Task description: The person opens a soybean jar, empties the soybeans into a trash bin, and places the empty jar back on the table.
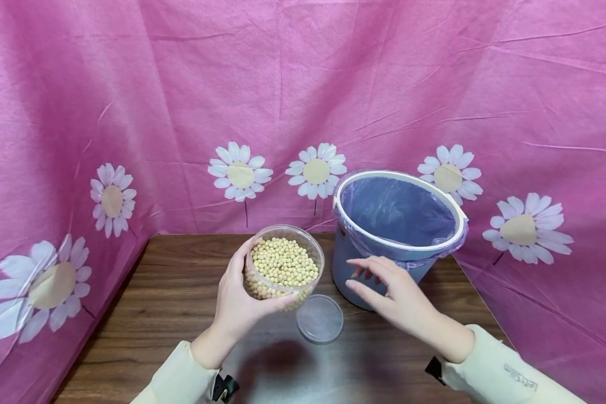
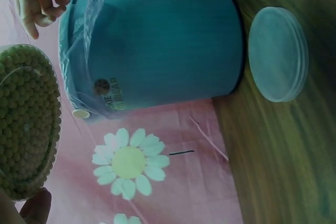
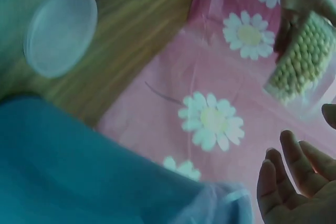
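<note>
My left hand [image 1: 238,300] grips a clear plastic jar [image 1: 310,242] by its side, thumb across the front, and holds it above the table. Pale yellow soybeans [image 1: 284,262] fill much of the jar, which has no lid on and tilts a little. To the right, my right hand [image 1: 395,292] hovers in front of the bin with its fingers parted and holds nothing. In the right wrist view the fingers [image 3: 294,166] are loosely bent, apart from the jar. The round clear lid [image 1: 320,318] lies flat on the table, below and between both hands.
A blue-grey bin [image 1: 345,264] with a white rim and a thin purple liner [image 1: 399,207] stands at the right back of the wooden table [image 1: 171,303]. A pink cloth [image 1: 192,101] printed with daisies hangs behind and along both sides.
</note>
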`<state>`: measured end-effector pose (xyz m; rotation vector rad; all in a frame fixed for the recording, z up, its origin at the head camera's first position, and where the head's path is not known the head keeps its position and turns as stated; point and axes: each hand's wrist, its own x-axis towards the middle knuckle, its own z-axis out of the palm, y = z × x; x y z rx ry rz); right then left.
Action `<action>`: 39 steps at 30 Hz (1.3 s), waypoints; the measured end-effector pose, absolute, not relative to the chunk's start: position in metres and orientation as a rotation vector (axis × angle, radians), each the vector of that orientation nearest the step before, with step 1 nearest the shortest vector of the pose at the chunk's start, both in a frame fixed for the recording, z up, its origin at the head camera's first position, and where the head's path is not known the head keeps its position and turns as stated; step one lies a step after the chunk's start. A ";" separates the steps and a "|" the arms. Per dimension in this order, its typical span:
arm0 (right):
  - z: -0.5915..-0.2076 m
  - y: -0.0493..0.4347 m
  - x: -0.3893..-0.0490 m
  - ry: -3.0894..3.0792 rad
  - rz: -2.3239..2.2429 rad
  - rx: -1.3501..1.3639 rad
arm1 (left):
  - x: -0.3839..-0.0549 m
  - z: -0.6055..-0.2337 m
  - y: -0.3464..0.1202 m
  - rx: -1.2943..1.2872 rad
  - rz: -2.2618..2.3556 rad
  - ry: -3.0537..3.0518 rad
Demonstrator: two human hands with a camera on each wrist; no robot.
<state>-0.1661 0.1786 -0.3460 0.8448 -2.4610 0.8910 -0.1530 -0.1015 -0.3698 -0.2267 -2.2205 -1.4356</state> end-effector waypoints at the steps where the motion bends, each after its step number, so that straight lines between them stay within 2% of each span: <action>1: -0.341 0.181 -0.168 -2.454 0.887 0.848 | -0.154 -0.368 -0.101 -0.233 -1.436 -2.220; 14: -0.285 0.226 -0.194 -2.485 0.857 0.767 | -0.174 -0.336 -0.091 -0.284 -1.454 -2.246; 24: -0.255 0.265 -0.217 -2.538 0.928 0.456 | -0.193 -0.318 -0.080 -0.300 -1.466 -2.264; 31: -0.251 0.302 -0.234 -2.537 0.956 0.267 | -0.207 -0.309 -0.073 -0.327 -1.445 -2.284; 39: -0.266 0.337 -0.247 -2.584 0.974 0.132 | -0.218 -0.298 -0.068 -0.351 -1.385 -2.303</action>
